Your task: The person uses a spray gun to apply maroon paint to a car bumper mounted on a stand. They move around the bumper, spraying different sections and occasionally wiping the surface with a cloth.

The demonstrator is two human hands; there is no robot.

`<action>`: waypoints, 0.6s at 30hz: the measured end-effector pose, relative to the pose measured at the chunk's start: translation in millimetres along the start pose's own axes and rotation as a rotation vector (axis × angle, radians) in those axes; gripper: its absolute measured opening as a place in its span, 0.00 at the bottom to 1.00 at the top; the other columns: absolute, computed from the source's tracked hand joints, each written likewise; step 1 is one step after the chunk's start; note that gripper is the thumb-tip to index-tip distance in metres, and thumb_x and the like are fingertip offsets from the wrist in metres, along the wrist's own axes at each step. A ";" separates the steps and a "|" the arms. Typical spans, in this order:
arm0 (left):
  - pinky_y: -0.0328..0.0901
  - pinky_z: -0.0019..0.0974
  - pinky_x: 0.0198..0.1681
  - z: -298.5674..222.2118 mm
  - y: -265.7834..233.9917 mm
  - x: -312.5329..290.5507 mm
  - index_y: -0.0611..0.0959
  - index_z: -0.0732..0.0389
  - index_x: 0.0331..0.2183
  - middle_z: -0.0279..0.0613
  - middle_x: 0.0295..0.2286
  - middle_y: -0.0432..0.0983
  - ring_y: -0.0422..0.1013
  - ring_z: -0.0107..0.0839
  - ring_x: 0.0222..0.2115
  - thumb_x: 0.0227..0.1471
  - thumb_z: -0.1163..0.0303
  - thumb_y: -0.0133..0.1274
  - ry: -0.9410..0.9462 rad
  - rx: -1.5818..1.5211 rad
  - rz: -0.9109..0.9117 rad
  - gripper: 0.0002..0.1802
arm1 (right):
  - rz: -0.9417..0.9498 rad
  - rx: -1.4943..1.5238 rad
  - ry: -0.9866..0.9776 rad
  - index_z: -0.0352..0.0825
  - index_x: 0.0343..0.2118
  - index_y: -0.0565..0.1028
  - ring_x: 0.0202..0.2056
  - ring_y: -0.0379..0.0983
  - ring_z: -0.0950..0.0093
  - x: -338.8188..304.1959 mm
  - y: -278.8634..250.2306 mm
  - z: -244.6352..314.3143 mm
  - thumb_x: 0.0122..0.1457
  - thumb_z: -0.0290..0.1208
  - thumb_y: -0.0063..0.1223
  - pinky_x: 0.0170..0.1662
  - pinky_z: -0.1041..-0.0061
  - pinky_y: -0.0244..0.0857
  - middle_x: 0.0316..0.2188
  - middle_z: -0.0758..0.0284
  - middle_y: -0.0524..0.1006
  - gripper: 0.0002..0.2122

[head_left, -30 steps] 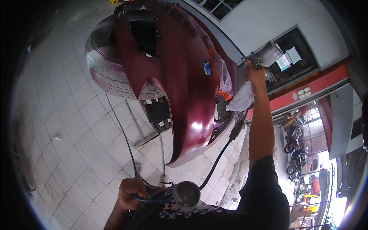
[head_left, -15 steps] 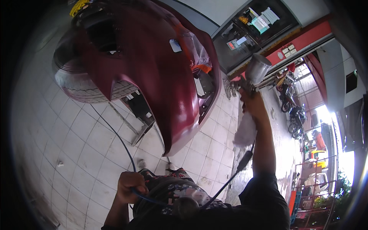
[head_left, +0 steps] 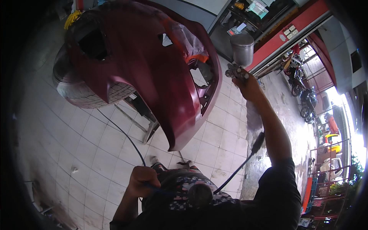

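My right hand (head_left: 248, 86) is raised at the right, closed around a spray gun (head_left: 237, 72) with a silver metal cup on top. A whitish cloth-like thing hangs below that hand, blurred. The gun is apart from the right side of a dark red car bumper (head_left: 147, 73), which has a glossy surface and several openings. Clear plastic (head_left: 186, 38) edged with orange tape covers part of it. Close to my body, my left hand (head_left: 143, 181) is closed on a blue air hose (head_left: 126, 136). The hose's other length rises past my waist to a black fitting below the gun.
A tire (head_left: 86, 94) lies under the bumper's left part, beside a stand leg (head_left: 151, 132) on the white tiled floor (head_left: 92, 153). Yellow material (head_left: 73, 19) is at the far left. Motorcycles (head_left: 306, 101) stand beyond the doorway on the right.
My right hand has moved the spray gun slightly up and left in view, its cup now more upright. My left hand still grips the hose. The view has shifted a little.
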State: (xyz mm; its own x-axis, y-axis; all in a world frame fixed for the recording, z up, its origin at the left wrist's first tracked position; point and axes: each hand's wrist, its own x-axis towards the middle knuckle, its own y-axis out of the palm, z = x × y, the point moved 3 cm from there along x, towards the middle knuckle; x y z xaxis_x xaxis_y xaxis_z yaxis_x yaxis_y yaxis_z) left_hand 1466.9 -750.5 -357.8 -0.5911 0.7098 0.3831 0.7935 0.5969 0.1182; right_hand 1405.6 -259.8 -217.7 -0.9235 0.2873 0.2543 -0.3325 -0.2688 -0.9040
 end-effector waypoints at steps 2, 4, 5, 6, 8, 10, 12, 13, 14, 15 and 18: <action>0.61 0.34 0.19 -1.2 9.8 0.2 0.79 0.61 0.16 0.39 0.14 0.75 0.71 0.33 0.15 0.42 0.75 0.62 0.022 -0.039 -0.083 0.10 | -0.044 -0.007 0.029 0.37 0.59 0.71 0.51 0.76 0.49 30.5 2.5 7.8 0.60 0.44 0.62 0.51 0.58 0.69 0.44 0.46 0.80 0.27; 0.61 0.36 0.20 -1.1 16.5 -3.1 0.79 0.62 0.16 0.42 0.15 0.75 0.71 0.36 0.15 0.37 0.77 0.60 -0.017 -0.020 -0.115 0.05 | -0.135 -0.045 0.041 0.38 0.60 0.71 0.50 0.76 0.49 51.0 0.9 29.0 0.60 0.45 0.62 0.50 0.58 0.69 0.43 0.47 0.80 0.28; 0.62 0.36 0.21 -3.4 19.0 -2.6 0.78 0.62 0.16 0.42 0.16 0.75 0.72 0.37 0.16 0.38 0.79 0.59 -0.016 0.008 -0.107 0.06 | -0.196 0.025 0.023 0.40 0.59 0.71 0.49 0.76 0.48 56.2 -3.2 38.7 0.60 0.46 0.61 0.50 0.57 0.69 0.43 0.48 0.81 0.27; 0.62 0.36 0.21 -5.8 21.7 -0.4 0.78 0.62 0.16 0.42 0.16 0.74 0.72 0.37 0.16 0.38 0.79 0.59 0.003 0.064 -0.116 0.06 | -0.225 0.028 0.007 0.40 0.59 0.72 0.49 0.76 0.49 61.8 -9.2 43.6 0.61 0.46 0.60 0.50 0.57 0.69 0.43 0.49 0.81 0.26; 0.62 0.36 0.21 -10.4 27.6 2.5 0.78 0.62 0.16 0.42 0.15 0.73 0.72 0.38 0.16 0.38 0.79 0.60 0.027 0.173 -0.128 0.06 | -0.275 0.036 -0.013 0.39 0.58 0.73 0.49 0.76 0.49 71.2 -17.1 46.0 0.61 0.45 0.60 0.49 0.58 0.70 0.42 0.50 0.81 0.25; 0.62 0.35 0.21 -12.4 31.5 3.7 0.78 0.62 0.17 0.42 0.15 0.72 0.71 0.38 0.16 0.38 0.79 0.60 -0.023 0.194 -0.143 0.07 | -0.237 0.053 0.009 0.38 0.58 0.73 0.48 0.77 0.50 67.9 -19.1 47.3 0.61 0.45 0.60 0.49 0.59 0.70 0.42 0.50 0.81 0.25; 0.62 0.35 0.22 -13.0 34.0 4.4 0.78 0.62 0.17 0.42 0.15 0.71 0.71 0.38 0.16 0.38 0.79 0.61 -0.048 0.190 -0.134 0.07 | -0.187 0.027 0.012 0.38 0.57 0.74 0.48 0.77 0.51 54.7 -20.3 33.4 0.61 0.45 0.61 0.50 0.60 0.70 0.43 0.50 0.81 0.25; 0.62 0.35 0.22 -11.7 34.6 5.0 0.78 0.61 0.17 0.41 0.15 0.70 0.70 0.38 0.16 0.38 0.79 0.61 -0.046 0.176 -0.125 0.07 | -0.152 -0.006 -0.003 0.37 0.57 0.74 0.49 0.77 0.52 42.7 -19.8 23.2 0.61 0.45 0.61 0.50 0.61 0.70 0.43 0.50 0.81 0.25; 0.62 0.35 0.22 -10.3 35.8 5.6 0.78 0.61 0.17 0.41 0.15 0.70 0.70 0.37 0.16 0.38 0.79 0.61 -0.044 0.161 -0.113 0.08 | -0.118 -0.040 -0.015 0.37 0.57 0.74 0.49 0.78 0.52 28.3 -20.0 11.9 0.61 0.44 0.62 0.50 0.61 0.70 0.43 0.51 0.81 0.25; 0.62 0.35 0.22 -8.8 35.9 5.6 0.78 0.61 0.17 0.41 0.15 0.70 0.70 0.37 0.16 0.38 0.80 0.61 -0.052 0.182 -0.102 0.07 | -0.029 0.017 0.040 0.37 0.56 0.75 0.48 0.79 0.57 11.6 -16.0 6.7 0.60 0.42 0.64 0.51 0.64 0.70 0.44 0.52 0.82 0.24; 0.62 0.34 0.22 -3.5 35.4 8.5 0.79 0.61 0.18 0.40 0.15 0.72 0.70 0.36 0.16 0.37 0.80 0.61 -0.088 0.211 -0.048 0.06 | 0.061 0.183 0.085 0.37 0.56 0.75 0.46 0.80 0.64 -50.0 -7.7 -2.8 0.60 0.36 0.64 0.50 0.68 0.70 0.44 0.54 0.82 0.22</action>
State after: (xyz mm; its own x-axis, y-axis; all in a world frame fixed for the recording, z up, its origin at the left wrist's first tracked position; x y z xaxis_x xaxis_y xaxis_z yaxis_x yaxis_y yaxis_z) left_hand 1490.4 -724.6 -347.1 -0.6455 0.7029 0.2988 0.7216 0.6894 -0.0628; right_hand 1454.9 -269.5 -224.4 -0.9260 0.3397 0.1646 -0.3132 -0.4480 -0.8374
